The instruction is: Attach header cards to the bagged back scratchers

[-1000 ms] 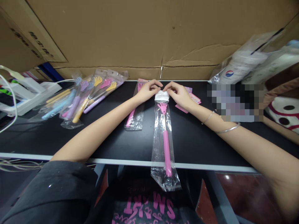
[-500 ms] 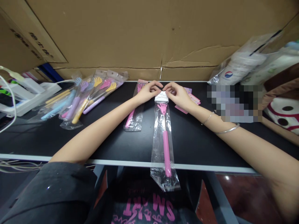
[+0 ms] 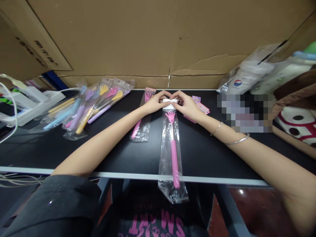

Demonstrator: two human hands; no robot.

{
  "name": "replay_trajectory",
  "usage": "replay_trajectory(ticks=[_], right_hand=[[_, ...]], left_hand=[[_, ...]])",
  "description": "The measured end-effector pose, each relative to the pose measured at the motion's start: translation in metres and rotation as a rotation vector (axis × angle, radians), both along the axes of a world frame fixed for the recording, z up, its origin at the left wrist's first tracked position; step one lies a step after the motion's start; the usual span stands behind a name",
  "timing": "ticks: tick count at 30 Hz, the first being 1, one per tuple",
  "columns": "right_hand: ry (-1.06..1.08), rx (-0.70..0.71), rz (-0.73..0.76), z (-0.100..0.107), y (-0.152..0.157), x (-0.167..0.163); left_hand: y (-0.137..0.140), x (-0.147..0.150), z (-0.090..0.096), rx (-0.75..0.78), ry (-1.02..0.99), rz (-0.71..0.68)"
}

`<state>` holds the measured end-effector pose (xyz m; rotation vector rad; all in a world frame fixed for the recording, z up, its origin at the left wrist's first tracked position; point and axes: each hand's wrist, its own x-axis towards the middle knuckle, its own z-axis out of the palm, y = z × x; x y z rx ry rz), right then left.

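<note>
White power strip (image 3: 40, 108) at left; bagged cup (image 3: 247, 79) at right; cardboard (image 3: 123, 39) behind.

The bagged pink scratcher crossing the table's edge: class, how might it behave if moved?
The clear bag would probably flop, its film looking creased. The pink scratcher inside is probably stiff, lying straight. Pulled nearer, it might tip off, as it juts past the table.

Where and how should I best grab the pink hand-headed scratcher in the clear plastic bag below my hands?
Probably grip the pink scratcher by its thick handle's near end, through the clear bag, from your side, thumb above, fingers below: it juts past the black tabletop. Your left hand and right hand occupy the bag's top.
</note>
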<state>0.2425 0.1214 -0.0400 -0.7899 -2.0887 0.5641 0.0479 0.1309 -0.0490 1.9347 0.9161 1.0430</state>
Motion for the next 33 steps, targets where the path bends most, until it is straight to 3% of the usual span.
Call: replay_trajectory(ticks=[4, 11, 33], right_hand=[[-0.016, -0.001, -0.017, 0.0003, -0.0002, -0.0002], [-0.017, -0.046, 0.023, 0.0008, 0.0000, 0.0000], [-0.025, -0.068, 0.088, -0.0022, 0.0030, 0.0009]], left_hand=[[-0.0003, -0.0019, -0.0017, 0.059, 0.101, -0.006], [0.0014, -0.0025, -0.0034, 0.070, 0.108, -0.003], [0.0057, -0.0035, -0.0029, -0.058, 0.021, -0.085]])
